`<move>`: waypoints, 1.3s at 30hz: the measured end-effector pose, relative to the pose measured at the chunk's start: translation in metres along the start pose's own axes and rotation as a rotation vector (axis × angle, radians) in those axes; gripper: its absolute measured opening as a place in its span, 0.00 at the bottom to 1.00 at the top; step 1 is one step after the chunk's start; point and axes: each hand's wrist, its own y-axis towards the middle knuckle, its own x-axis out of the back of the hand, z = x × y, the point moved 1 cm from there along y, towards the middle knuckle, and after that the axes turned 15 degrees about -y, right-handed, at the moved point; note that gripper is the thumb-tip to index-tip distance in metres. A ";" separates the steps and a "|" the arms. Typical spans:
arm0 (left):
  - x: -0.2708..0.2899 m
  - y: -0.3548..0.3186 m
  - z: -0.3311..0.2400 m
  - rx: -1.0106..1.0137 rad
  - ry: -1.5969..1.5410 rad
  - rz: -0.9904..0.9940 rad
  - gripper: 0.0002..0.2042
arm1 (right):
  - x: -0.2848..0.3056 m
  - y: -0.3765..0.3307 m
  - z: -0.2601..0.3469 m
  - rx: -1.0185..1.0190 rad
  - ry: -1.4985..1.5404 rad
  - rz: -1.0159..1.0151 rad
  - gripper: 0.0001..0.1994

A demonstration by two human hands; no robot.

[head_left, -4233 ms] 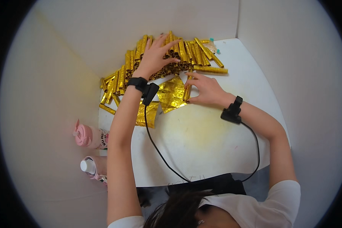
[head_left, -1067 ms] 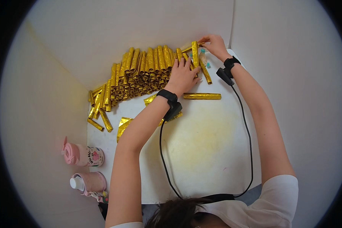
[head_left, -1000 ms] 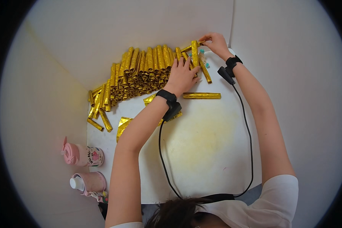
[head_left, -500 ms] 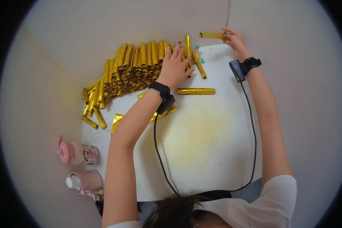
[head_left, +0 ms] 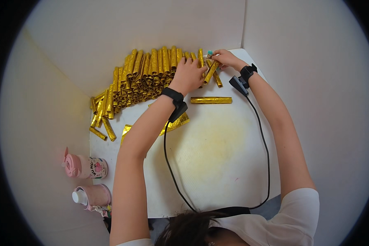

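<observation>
A large stack of rolled gold foil paper tubes point(head_left: 153, 61) lies along the far left part of the white table point(head_left: 217, 164). My left hand point(head_left: 187, 77) rests on the right part of this stack, fingers apart and slightly bent over the tubes. Between the fingertips of my right hand point(head_left: 228, 60) is one gold paper tube point(head_left: 210, 73), tilted, at the stack's right end. Behind it another loose tube point(head_left: 219, 81) shows in part. A single tube point(head_left: 211, 100) lies crosswise in front of both hands. Flat gold foil sheets point(head_left: 178, 122) are partly covered by my left forearm.
Two pink drink bottles point(head_left: 83, 165) stand at the left table edge. Small teal-tipped items point(head_left: 210, 53) sit beyond the tubes, partly hidden. A black cable point(head_left: 267, 164) loops from both wrist devices across the table. Pale walls point(head_left: 151, 24) rise behind and beside it.
My right hand has come in from the far right corner with its tube, which has turned from level to slanting beside the stack. My left hand's fingers have bent more.
</observation>
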 end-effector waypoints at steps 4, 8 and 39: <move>0.009 -0.014 -0.003 -0.051 0.033 -0.029 0.18 | 0.004 0.012 0.001 -0.019 -0.077 -0.001 0.15; 0.015 -0.019 0.003 -0.062 0.068 -0.099 0.18 | 0.005 0.020 -0.001 -0.039 -0.156 0.032 0.13; 0.018 -0.030 0.008 -0.137 0.013 -0.108 0.31 | 0.022 -0.024 -0.013 -0.083 0.016 0.120 0.15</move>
